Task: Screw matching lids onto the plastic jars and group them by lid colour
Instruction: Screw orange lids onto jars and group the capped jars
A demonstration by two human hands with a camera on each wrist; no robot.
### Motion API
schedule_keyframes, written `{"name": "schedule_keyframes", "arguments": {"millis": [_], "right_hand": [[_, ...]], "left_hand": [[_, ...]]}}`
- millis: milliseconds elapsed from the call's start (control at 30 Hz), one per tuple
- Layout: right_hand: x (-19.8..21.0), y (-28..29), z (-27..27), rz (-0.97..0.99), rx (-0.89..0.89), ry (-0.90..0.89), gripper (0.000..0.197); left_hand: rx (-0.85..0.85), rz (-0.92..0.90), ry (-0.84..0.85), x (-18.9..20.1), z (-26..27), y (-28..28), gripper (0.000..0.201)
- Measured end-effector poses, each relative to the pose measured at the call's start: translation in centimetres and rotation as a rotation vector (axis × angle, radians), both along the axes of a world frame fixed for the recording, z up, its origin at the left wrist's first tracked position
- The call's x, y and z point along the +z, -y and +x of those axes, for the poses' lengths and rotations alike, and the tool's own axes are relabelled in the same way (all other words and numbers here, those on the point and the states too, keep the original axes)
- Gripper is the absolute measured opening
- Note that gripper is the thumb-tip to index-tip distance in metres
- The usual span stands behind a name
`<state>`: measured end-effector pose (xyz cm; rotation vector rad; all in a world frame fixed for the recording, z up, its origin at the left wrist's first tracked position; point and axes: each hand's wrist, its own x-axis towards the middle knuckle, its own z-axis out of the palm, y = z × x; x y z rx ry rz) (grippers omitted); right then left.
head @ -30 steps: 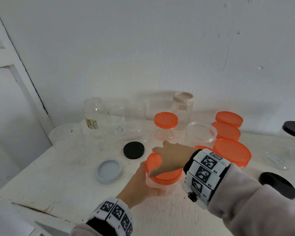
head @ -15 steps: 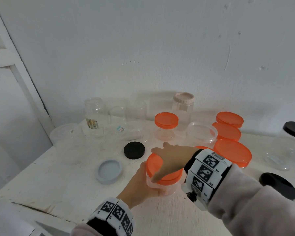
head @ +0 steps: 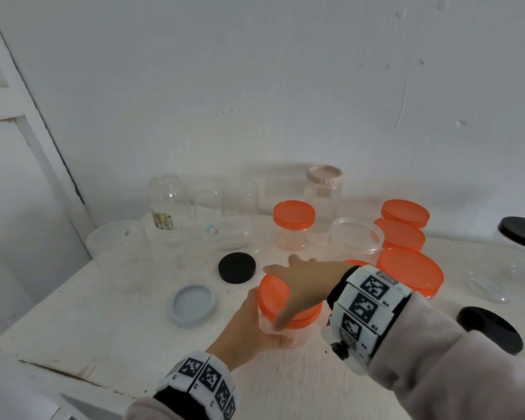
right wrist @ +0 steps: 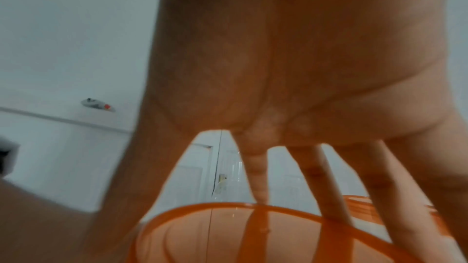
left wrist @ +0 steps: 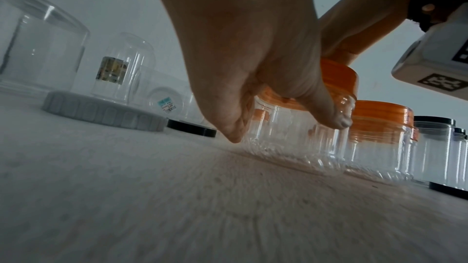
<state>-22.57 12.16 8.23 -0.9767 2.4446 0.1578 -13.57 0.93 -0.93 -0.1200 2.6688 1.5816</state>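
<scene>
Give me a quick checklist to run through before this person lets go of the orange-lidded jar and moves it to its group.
1. Jar steadied: ok, left hand grips its clear wall.
2. Lid gripped: ok, right hand spans it, fingers down over the rim.
3. Lid level: ok in the left wrist view.
4. Lid screwed tight: cannot tell, threads hidden.
5. Orange group located: ok, orange-lidded jars stand right of it.
6. Grey lid and black lid out of that path: ok, both lie left.
</scene>
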Motion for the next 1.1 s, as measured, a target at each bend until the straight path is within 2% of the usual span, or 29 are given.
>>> {"name": "schedule_keyframes", "arguments": {"millis": [100, 233, 433, 500, 633, 800, 933, 1100], "right_hand": [[0.7, -0.2, -0.1, 0.032, 0.062, 0.029, 0.108], [0.4, -0.5, -0.3, -0.014, 0.048, 0.025, 0.099], [-1.1, -0.3, 0.5, -0.074, -0.06, -0.091, 0.101], [-0.8, -0.4, 0.5, -0.058, -0.069, -0.049, 0.104], [0.0, -0.5, 0.2, 0.003, 0.052, 0.037, 0.11], [-0.5, -0.6, 0.0, -0.057, 0.008, -0.003, 0.103], [-1.2, -0.2, 0.4, -0.066, -0.04, -0.099, 0.105], [-0.2, -0.7, -0.4, -0.012, 0.061, 0.04, 0.11]], "left_hand": [[0.027, -0.036, 0.029, 0.5, -0.1, -0.3, 0.097], [-0.002, 0.009, -0.018, 0.4, 0.0, -0.3, 0.078], [0.016, 0.009, 0.021, -0.6, 0.0, 0.2, 0.095], [0.027, -0.015, 0.042, -0.7, 0.0, 0.3, 0.1], [0.057, -0.067, 0.077, -0.3, 0.0, -0.1, 0.107], [0.049, -0.022, 0.078, -0.5, -0.1, 0.0, 0.102], [0.029, 0.0, 0.047, -0.7, 0.0, 0.2, 0.074], [0.06, 0.004, 0.061, -1.1, -0.2, 0.3, 0.082]]}}
